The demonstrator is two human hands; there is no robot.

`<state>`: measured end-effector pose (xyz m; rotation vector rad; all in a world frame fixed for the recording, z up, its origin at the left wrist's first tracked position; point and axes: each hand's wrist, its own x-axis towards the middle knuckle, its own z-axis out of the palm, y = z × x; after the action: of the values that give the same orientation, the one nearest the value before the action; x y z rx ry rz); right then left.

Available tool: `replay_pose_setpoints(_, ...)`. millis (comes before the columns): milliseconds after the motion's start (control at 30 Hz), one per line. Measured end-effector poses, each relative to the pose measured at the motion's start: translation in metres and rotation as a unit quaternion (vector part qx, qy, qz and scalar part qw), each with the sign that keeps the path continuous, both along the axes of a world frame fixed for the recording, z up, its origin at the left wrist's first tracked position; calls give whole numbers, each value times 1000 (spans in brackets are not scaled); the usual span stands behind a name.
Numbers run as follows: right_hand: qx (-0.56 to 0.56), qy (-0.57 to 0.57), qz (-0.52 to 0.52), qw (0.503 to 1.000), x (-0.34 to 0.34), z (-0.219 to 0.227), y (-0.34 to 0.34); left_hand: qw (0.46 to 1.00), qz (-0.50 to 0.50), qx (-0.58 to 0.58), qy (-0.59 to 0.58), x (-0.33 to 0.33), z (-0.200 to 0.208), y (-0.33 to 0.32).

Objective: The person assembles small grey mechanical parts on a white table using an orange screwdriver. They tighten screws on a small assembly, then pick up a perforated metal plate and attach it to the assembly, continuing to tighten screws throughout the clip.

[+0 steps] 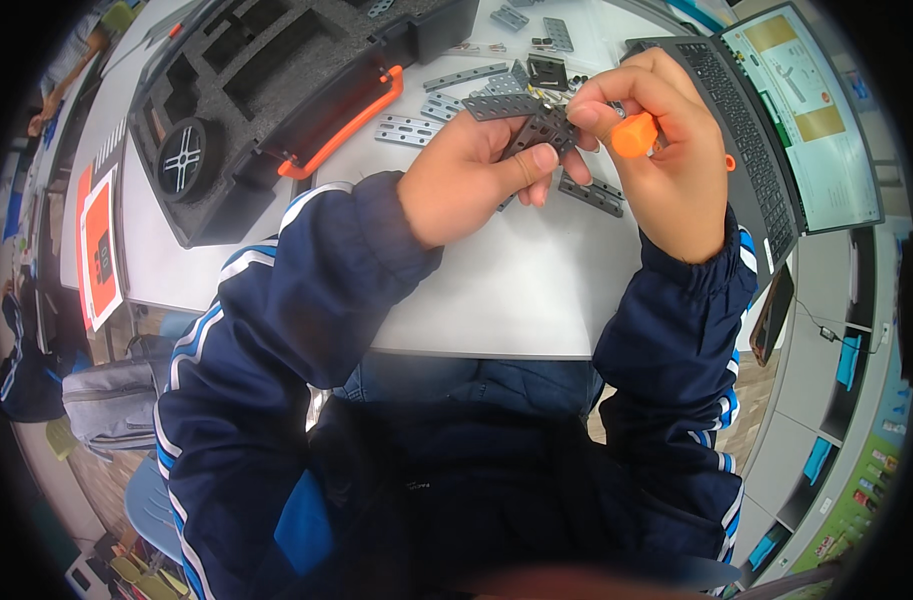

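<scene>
My left hand (476,175) is closed on a dark grey perforated metal assembly (550,126), its thumb pressed over the near side. A flat strip with holes (498,106) sticks out of that assembly to the left. From the right, my right hand (679,170) meets it, fingers curled round an orange-handled screwdriver (633,136). Its thumb and fingertips are at the top of the assembly; the screwdriver's shaft and tip are hidden. Just below the hands, a loose dark perforated beam (592,196) lies on the white table (496,300).
Loose perforated metal plates (408,130) and a black bracket (547,71) lie beyond my hands. An opened black case (276,60) with foam slots and an orange handle (351,130) stands left, holding a black wheel (183,160). At right is an opened laptop (766,140).
</scene>
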<state>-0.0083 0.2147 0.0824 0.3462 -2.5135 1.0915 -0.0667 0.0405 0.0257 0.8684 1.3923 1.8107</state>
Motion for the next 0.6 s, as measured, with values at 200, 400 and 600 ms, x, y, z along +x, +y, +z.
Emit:
replay_pose_setpoints(200,45,28,9,999,1,3,0,999,13,29,-10,2,-1,2)
replay_pose_setpoints(400,18,5,2,1000,0,2,-3,1000,14,-8,0,0,-1,0)
replay_pose_setpoints(600,11,20,12,1000,2,5,-2,1000,4,19,-13,1,-1,1)
